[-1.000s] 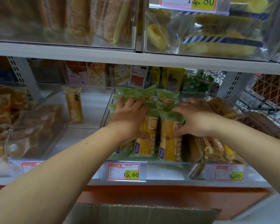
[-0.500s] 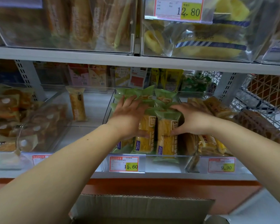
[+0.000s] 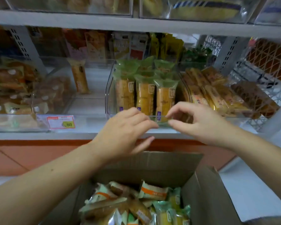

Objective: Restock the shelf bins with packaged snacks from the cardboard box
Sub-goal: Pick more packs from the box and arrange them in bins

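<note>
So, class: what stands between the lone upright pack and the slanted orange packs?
Head view: a clear bin of green-topped packs stands between them.

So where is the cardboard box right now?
In the head view, the cardboard box sits open at bottom centre, below the left hand, right hand and green-topped snack bin.

three bins side by side on the shelf. the middle bin has packs standing in rows, front to back. the left bin just has a lone pack standing at its back. the right bin holds tilted packs. left hand and right hand are at the middle bin's front wall. the box sits below, in front of the shelf, with snacks in it.
</note>
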{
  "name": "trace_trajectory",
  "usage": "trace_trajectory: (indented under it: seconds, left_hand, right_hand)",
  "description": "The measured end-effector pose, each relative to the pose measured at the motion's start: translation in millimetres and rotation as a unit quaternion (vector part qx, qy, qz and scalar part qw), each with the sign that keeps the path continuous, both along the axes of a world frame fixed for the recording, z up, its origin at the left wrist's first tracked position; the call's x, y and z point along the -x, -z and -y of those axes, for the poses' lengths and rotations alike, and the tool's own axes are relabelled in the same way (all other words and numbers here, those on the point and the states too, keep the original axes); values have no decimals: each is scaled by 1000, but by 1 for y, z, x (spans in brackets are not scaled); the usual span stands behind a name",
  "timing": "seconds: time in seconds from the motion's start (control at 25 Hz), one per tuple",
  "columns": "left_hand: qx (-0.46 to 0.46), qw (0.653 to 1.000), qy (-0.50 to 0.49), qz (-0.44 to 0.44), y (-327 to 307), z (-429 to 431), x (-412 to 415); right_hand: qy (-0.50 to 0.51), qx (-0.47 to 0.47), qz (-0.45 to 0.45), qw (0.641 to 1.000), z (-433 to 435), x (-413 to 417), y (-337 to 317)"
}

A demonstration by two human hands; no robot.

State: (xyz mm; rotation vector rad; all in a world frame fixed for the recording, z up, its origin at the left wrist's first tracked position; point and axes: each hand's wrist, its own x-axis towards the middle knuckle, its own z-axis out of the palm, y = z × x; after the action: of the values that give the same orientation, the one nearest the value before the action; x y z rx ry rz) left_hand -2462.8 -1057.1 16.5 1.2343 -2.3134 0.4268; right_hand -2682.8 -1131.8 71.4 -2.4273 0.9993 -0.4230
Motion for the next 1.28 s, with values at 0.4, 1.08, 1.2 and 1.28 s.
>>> trace_trajectory:
  seconds: [0.4, 1.08, 1.2, 1.28]
  left_hand:
    - [-492, 862, -123, 12, 189, -72, 25]
    - [-494, 853, -152, -76, 194, -80, 40]
    - [-520, 836, -141, -103, 186, -77, 57]
    - [-527, 827, -127, -151, 180, -74, 66]
  right_hand:
    - [5, -207, -487, 849, -32, 15, 273]
    - [-6, -197, -402, 894, -64, 41, 283]
    - [-17, -142, -382, 913, -59, 35, 234]
    - [-17, -117, -349, 930, -60, 33, 201]
